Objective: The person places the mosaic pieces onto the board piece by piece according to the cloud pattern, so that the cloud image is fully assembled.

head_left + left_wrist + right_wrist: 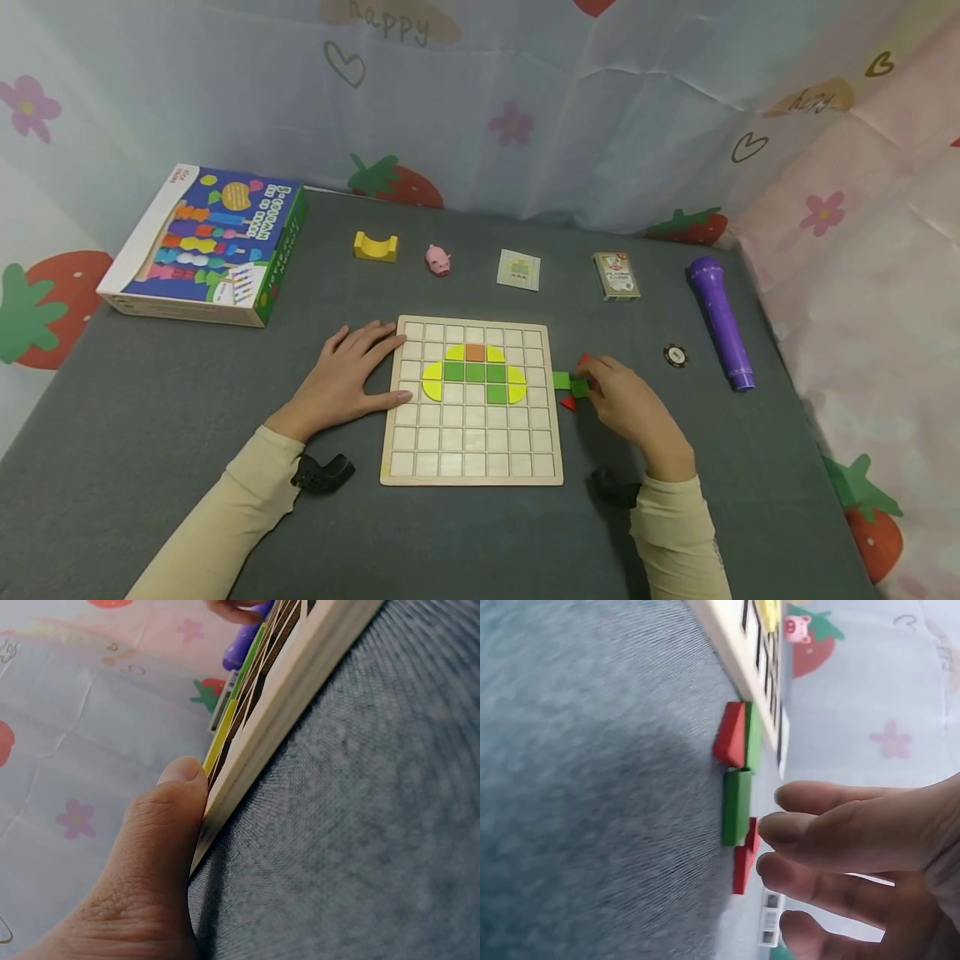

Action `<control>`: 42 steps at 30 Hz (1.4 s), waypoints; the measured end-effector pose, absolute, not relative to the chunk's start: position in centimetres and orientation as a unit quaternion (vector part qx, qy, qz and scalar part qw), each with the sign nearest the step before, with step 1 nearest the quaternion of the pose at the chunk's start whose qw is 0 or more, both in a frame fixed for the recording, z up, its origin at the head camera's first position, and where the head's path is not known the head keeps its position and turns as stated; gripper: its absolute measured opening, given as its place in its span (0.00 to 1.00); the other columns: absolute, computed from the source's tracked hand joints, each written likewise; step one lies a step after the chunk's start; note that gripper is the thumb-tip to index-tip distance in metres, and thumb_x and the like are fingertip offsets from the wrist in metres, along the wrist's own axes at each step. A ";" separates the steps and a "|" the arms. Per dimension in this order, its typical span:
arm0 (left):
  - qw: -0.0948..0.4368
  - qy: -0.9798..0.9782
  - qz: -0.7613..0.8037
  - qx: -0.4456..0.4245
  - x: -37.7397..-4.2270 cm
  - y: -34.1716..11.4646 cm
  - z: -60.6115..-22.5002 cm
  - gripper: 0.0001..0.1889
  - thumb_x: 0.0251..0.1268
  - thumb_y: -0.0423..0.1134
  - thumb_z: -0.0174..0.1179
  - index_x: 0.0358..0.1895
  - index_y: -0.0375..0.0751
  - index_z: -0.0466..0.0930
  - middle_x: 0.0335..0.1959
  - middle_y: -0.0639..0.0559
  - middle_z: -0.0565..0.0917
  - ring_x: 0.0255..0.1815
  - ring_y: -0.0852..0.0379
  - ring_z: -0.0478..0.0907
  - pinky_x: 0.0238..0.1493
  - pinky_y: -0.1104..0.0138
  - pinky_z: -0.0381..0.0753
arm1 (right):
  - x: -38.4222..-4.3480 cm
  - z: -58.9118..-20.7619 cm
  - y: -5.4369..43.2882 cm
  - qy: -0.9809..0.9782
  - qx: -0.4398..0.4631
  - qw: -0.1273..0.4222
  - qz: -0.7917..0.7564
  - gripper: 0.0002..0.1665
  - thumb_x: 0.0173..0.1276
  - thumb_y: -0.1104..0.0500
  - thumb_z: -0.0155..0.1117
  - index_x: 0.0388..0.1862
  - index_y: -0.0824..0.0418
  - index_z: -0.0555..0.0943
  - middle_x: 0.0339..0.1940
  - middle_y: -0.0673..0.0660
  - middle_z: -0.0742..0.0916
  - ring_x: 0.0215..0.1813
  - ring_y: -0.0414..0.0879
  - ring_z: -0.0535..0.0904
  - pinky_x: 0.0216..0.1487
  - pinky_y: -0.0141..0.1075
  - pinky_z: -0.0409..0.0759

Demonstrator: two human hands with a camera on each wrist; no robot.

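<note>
A square wooden grid board lies on the grey cloth, with yellow rounded pieces, green squares and one orange square set in its cells. My left hand rests at the board's left side, fingers and thumb extended onto its rim. Off the right edge lie two green square blocks, a red triangular block and more red. Over these blocks hovers my right hand, fingertips close to them. In the right wrist view nothing shows between its thumb and fingers.
Along the back are a boxed bead set, a yellow arch block, a pink pig figure, a pattern card and a playing-card box. Farther right lie a poker chip and a purple microphone-shaped tube.
</note>
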State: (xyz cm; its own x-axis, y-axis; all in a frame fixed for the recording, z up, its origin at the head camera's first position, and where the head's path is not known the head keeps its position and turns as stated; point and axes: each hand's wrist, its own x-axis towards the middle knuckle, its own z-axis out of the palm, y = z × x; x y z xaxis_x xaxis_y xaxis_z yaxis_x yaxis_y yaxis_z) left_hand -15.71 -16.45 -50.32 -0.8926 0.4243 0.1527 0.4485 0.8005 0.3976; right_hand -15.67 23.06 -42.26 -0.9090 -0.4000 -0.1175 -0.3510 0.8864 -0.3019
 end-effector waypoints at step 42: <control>0.024 -0.947 -0.220 -0.231 -15.7 -16.5 -50.3 0.46 0.54 0.72 0.56 0.74 0.53 0.59 0.74 0.47 0.60 0.76 0.46 0.51 0.72 0.43 0.42 | -15.1 -42.1 16.3 0.943 -0.266 0.098 -0.175 0.17 0.63 0.61 0.68 0.50 0.60 0.79 0.46 0.53 0.81 0.41 0.43 0.79 0.43 0.37 0.80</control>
